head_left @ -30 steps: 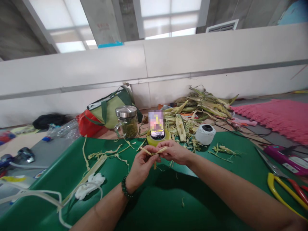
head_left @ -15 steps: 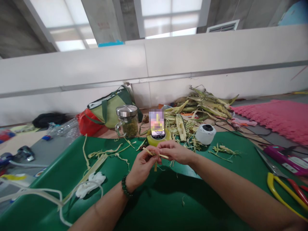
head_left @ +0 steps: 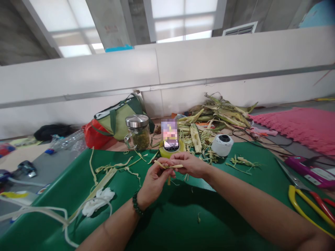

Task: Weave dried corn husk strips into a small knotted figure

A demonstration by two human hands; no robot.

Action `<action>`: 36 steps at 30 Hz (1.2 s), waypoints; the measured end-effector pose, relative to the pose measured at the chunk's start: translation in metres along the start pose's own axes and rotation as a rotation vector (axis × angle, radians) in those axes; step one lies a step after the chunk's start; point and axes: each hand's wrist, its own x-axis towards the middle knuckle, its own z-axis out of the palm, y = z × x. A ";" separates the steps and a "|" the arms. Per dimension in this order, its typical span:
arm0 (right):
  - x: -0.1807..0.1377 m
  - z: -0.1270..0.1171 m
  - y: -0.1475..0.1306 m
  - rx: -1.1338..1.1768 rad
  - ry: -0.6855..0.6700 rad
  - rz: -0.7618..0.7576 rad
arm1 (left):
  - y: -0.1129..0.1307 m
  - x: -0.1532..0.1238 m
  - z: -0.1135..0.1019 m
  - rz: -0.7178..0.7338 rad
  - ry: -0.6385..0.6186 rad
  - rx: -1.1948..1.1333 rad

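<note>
My left hand (head_left: 158,174) and my right hand (head_left: 188,164) meet over the green mat, both closed on one pale corn husk strip (head_left: 176,166). One end of the strip sticks up past the left fingers, and the other lies along the right fingertips. A short yellowish piece hangs below the left thumb; how it joins the strip is hidden. Just beyond the hands, a phone (head_left: 170,143) leans upright against a roll of yellow tape (head_left: 163,152), its screen lit and partly blurred out.
Husk scraps lie on the green mat (head_left: 167,223). A glass jar (head_left: 137,132), a white thread cone (head_left: 222,145) and a husk heap (head_left: 222,111) stand behind. Yellow-handled scissors (head_left: 293,198) and a purple glue gun (head_left: 309,170) are at right, a white cord (head_left: 66,226) at left.
The strip's right end has tipped up slightly and now lies closer to level. My right fingers have shifted a little along it. The view has drifted slightly.
</note>
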 end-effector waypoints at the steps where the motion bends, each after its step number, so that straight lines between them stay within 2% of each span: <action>1: 0.000 0.001 -0.001 -0.016 0.004 -0.002 | -0.001 -0.001 0.000 0.002 -0.006 0.018; 9: -0.003 0.000 -0.005 -0.191 0.008 -0.092 | -0.003 -0.002 0.001 -0.040 0.001 0.059; 14: -0.006 0.007 -0.006 -0.301 0.091 -0.135 | 0.004 -0.004 0.001 -0.066 -0.001 0.086; 17: -0.006 0.012 -0.003 -0.323 0.155 -0.127 | 0.008 -0.005 -0.001 -0.066 -0.021 0.128; 21: -0.005 0.012 -0.001 -0.283 0.168 -0.098 | 0.012 -0.005 -0.004 -0.061 -0.039 0.147; 23: -0.004 0.010 -0.002 -0.242 0.153 -0.101 | 0.013 -0.003 -0.005 -0.065 -0.045 0.130; 26: -0.005 0.007 -0.005 -0.181 0.053 -0.100 | 0.014 -0.001 -0.005 -0.076 -0.016 0.074; 29: -0.006 0.006 -0.007 -0.213 -0.008 -0.104 | 0.014 -0.001 -0.004 -0.101 -0.001 0.040; 33: -0.005 0.009 -0.003 -0.337 0.113 -0.162 | 0.015 -0.001 -0.003 -0.125 -0.012 0.010; 36: -0.004 0.013 0.001 -0.338 0.190 -0.154 | 0.014 -0.002 -0.003 -0.135 -0.034 -0.001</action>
